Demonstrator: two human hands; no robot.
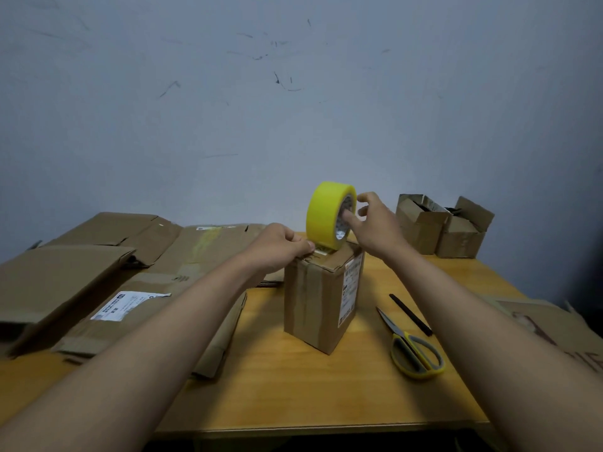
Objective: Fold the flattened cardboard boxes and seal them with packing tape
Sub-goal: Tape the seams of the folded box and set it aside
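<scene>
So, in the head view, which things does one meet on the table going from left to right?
Flattened cardboard boxes → left hand → upright cardboard box with the yellow tape roll on top → right hand → scissors → two open cardboard boxes.

light: dim, bluish | shadows: soft, under box (321, 298) | edges: wide-angle stretch | focus: perhaps slightly soft
</scene>
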